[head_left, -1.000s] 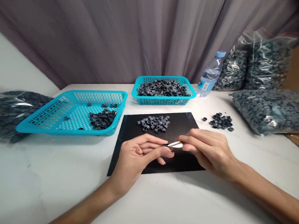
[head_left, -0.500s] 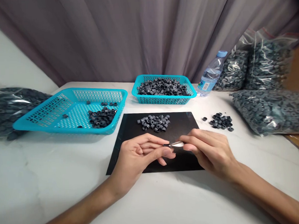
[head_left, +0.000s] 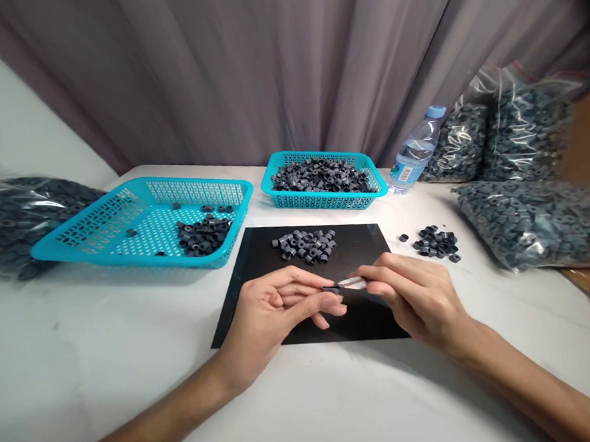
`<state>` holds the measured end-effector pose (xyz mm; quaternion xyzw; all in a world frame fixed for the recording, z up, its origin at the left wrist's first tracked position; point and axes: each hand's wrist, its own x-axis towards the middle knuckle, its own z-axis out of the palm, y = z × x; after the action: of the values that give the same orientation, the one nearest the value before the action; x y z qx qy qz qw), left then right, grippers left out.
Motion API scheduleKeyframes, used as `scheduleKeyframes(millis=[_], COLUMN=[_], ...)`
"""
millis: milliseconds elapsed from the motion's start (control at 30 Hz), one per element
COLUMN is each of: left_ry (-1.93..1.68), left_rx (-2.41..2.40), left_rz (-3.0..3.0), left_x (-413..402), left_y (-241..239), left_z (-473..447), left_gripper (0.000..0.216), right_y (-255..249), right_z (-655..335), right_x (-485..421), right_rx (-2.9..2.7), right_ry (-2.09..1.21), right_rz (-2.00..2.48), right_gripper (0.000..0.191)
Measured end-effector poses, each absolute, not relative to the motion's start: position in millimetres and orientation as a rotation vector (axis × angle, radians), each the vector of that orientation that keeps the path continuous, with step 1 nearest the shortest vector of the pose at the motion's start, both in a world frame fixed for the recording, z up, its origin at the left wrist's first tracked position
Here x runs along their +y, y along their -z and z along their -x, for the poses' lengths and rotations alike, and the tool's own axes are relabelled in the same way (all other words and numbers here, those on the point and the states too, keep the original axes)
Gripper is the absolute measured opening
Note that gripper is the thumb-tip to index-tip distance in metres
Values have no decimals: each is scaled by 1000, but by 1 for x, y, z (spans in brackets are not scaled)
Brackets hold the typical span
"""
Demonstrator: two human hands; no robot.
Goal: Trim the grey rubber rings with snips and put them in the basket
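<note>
Over the black mat (head_left: 261, 316), my left hand (head_left: 280, 308) pinches a small dark grey cylindrical piece (head_left: 330, 289) between thumb and forefinger. My right hand (head_left: 417, 297) grips a short, pale metal blade (head_left: 353, 283), whose handle is hidden in the fingers. The blade's tip meets the piece, or lies right beside it; I cannot tell which. Just beyond my hands, a pile of grey hollow cylinders (head_left: 306, 245) lies on the mat.
On the left a blue basket (head_left: 142, 260) holds some cylinders; a fuller blue basket (head_left: 324, 201) stands behind the mat. A loose pile (head_left: 436, 242), a water bottle (head_left: 415, 150) and filled plastic bags (head_left: 540, 223) are on the right. Another bag (head_left: 19, 218) sits far left.
The blade in my right hand has turned a little and shows its flat side differently. My left hand keeps its pinch on the piece. The whole view has shifted slightly.
</note>
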<state>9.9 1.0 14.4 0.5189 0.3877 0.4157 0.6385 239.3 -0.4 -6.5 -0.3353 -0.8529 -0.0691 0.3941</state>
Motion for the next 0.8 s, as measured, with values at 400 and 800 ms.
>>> scheduleKeyframes(millis=[400, 800], left_ry=[-827, -747], left_rx=[899, 820], left_rz=[-1035, -1020], left_x=[14, 10], left_y=[-9, -7], left_z=[-4, -7], left_gripper=[20, 15], right_y=[26, 34], right_z=[-236, -240], right_x=[5, 11], right_rx=[-1944, -1927], right_ry=[-43, -61], right_rz=[1007, 1133], right_gripper=[21, 23])
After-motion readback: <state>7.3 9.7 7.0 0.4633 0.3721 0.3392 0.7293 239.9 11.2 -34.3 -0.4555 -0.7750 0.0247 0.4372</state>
